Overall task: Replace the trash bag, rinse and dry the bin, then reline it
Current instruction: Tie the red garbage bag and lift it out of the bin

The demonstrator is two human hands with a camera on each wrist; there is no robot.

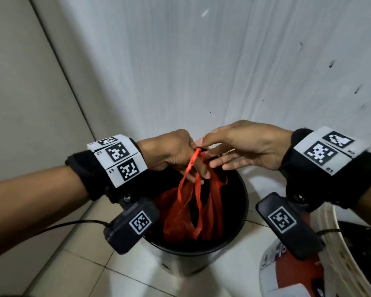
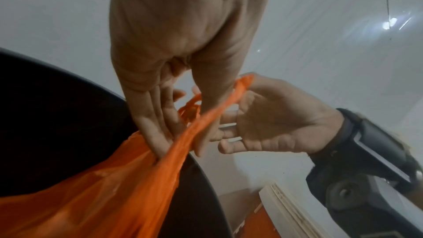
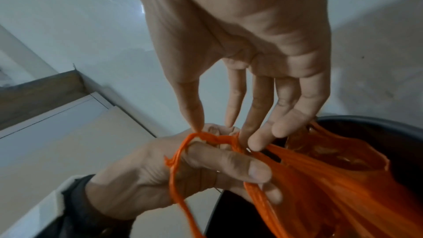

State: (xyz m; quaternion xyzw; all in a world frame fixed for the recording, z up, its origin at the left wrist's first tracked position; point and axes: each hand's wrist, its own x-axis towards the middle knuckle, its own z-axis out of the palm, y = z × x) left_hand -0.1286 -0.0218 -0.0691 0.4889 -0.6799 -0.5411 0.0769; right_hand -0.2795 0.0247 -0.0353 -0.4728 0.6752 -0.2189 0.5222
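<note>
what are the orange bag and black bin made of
The orange bag: thin, slightly glossy plastic film; it crumples and its handles bunch into strips. The black bin: rigid, smooth, faint sheen on the rim; plastic or coated metal, cannot tell which.

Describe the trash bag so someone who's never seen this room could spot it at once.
Against the white wall stands a round black-rimmed bin. Inside it hangs an orange plastic bag, its handles gripped by the left hand. Unlike the red-and-white object beside the bin, it is thin, crinkled film.

Left hand (image 1: 169, 153) curled, right hand (image 1: 248, 144) fingers (image 1: 223, 165) straight
</note>
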